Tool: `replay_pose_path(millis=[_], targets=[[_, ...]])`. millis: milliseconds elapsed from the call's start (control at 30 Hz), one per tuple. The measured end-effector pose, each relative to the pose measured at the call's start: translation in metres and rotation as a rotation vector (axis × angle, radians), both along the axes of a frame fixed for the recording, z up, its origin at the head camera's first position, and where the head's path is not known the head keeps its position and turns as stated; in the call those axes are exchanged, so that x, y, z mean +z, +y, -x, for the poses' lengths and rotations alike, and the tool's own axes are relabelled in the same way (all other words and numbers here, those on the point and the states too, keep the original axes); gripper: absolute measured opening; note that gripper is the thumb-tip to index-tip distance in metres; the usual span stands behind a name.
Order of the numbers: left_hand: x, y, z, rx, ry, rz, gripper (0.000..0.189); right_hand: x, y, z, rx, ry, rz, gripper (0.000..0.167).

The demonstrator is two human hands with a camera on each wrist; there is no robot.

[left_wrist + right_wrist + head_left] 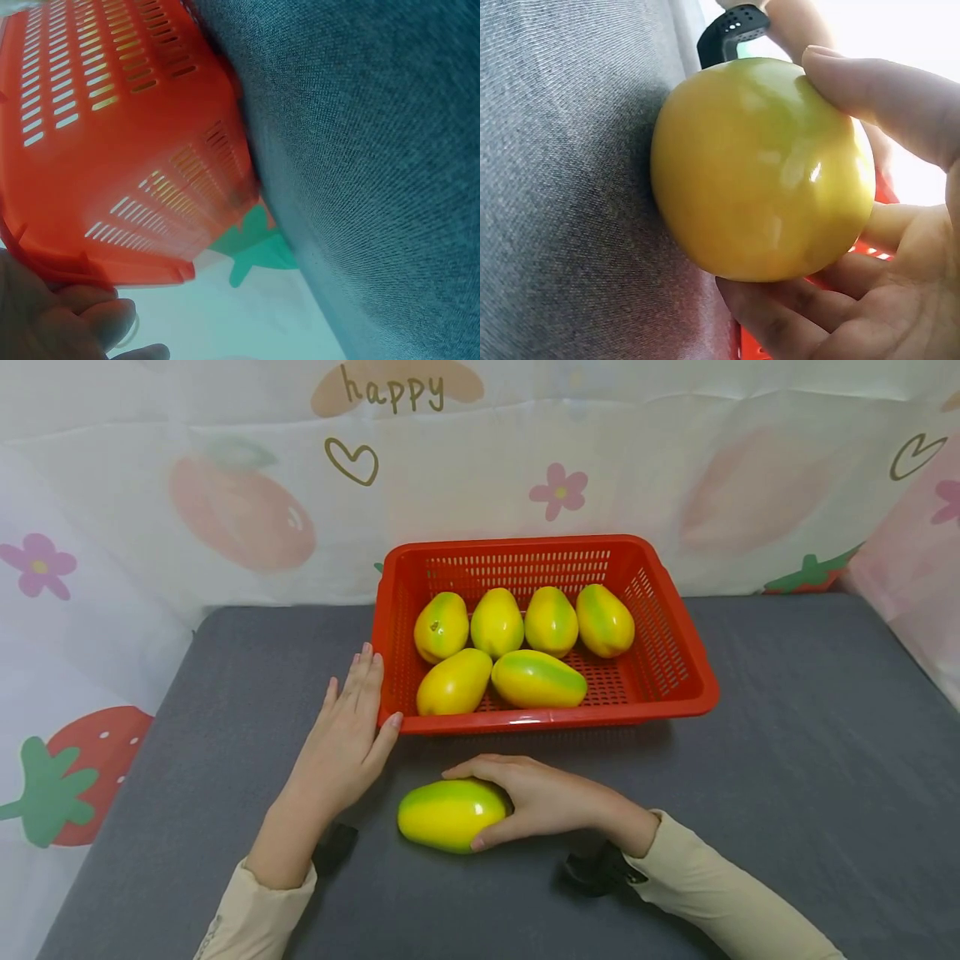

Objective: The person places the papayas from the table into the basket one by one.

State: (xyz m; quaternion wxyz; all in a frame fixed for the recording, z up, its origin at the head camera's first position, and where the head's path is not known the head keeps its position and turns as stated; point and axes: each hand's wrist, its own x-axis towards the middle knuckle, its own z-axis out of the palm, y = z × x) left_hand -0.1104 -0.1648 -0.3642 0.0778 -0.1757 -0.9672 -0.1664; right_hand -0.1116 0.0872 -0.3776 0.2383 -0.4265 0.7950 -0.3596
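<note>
A glossy yellow-green papaya (450, 816) lies on the grey cloth in front of the red basket (555, 720). My right hand (551, 802) grips its right end, thumb on the near side and fingers over the far side. Seen from the right wrist, the fruit's rounded end (761, 172) sits between thumb and fingers, against the cloth. My left hand (341, 739) rests along the basket's left front corner with its fingers straight. From the left wrist, the fingers (109, 322) show at the rim of the slotted basket wall (112, 165).
Inside the basket are several more papayas, a back row (551, 622) and a front row (538, 679). The table's grey cloth (810, 760) spreads out on both sides. A printed curtain (465, 468) hangs right behind the basket.
</note>
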Motion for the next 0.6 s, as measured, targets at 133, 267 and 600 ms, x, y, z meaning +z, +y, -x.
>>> replay_pose_path(millis=[133,267,600], targets=[[0.0,0.0,0.0,0.002,-0.002,0.003,0.072,0.002,0.001,0.0,0.002,0.005,0.002,0.071],[0.0,0.0,0.0,0.005,-0.008,0.004,0.072,0.005,0.002,-0.001,0.005,0.008,0.013,0.071],[0.001,0.001,0.0,0.012,-0.009,0.012,0.072,0.011,0.004,-0.005,0.041,0.016,0.045,0.069]])
